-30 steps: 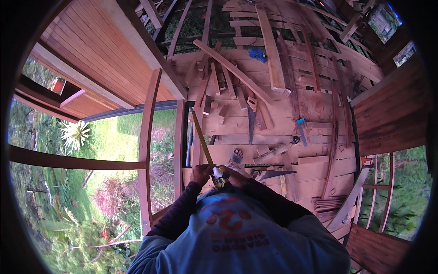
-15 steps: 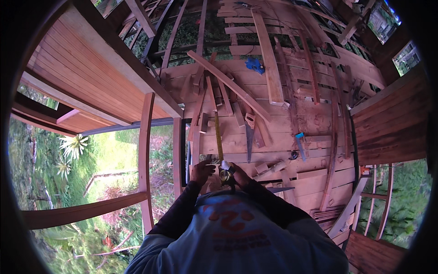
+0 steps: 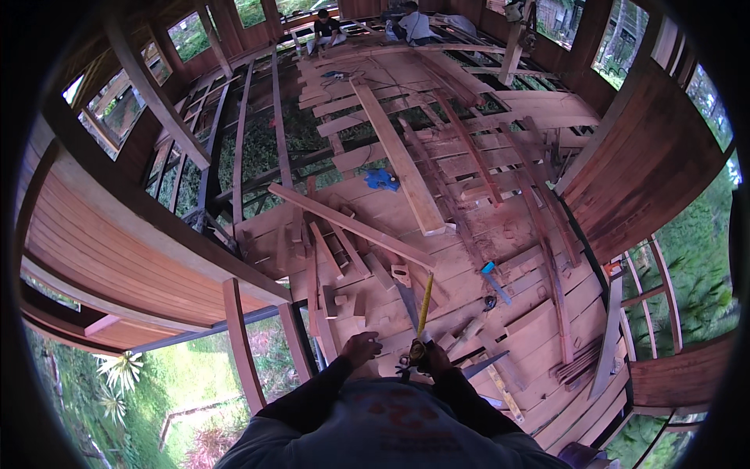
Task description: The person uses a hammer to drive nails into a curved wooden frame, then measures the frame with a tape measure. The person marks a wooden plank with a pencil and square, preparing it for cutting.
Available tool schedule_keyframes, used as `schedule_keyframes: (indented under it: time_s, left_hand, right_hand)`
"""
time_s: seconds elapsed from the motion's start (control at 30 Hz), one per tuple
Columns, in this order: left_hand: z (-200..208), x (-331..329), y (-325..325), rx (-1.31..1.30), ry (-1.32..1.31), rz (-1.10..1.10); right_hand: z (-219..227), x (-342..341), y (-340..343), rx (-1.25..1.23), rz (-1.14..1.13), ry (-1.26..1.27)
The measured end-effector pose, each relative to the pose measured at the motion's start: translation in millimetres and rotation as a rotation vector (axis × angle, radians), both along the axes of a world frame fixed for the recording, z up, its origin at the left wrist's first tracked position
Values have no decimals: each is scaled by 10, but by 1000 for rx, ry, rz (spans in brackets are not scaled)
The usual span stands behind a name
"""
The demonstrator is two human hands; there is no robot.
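My right hand (image 3: 433, 359) is closed around a tape measure (image 3: 418, 349) in front of my body. Its yellow blade (image 3: 424, 307) sticks out, pointing away from me over the planks. My left hand (image 3: 362, 349) is a short way to the left, empty, with fingers partly bent and apart. Just beyond the hands lies a handsaw with a wooden handle (image 3: 401, 274), its blade running back toward me beside the tape. Short wood offcuts (image 3: 359, 305) lie beyond my left hand. A grey saw-like blade (image 3: 486, 363) rests by my right forearm.
Long boards (image 3: 398, 156) and a slanting batten (image 3: 351, 227) lie over the plank floor. Open gaps show between joists (image 3: 238, 148) at the far left. A blue tool (image 3: 382, 180) and a blue-handled tool (image 3: 490, 270) lie ahead. Two people (image 3: 325, 33) sit at the far end.
The view has lifted and turned, bringing two people at the far end into sight. The tape measure stays in my right hand, its blade now slanting rightward. My left hand remains empty.
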State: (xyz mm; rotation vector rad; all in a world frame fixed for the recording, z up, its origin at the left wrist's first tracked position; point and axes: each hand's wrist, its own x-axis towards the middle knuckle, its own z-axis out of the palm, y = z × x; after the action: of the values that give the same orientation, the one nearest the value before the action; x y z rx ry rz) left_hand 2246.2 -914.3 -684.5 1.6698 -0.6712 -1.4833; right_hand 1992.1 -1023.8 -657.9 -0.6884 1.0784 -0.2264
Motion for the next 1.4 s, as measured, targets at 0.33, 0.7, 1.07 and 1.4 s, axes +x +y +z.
schedule_keyframes:
  time_s: [0.33,0.7,1.07,1.4]
  left_hand:
    - [129,688,-687,53,-52,-241]
    - [-394,602,-996,94,-364,-491]
    - [-780,474,-1151,83,-377,-734]
    - [-1343,984,-1890,352,-252,-919]
  right_hand:
    - [-212,471,168,-9,-301,-21]
    - [-695,186,262,57,-527,-36]
    - [-573,-347,-9,100,-891,-29]
    - [-1175,208,140,229,-1047,213]
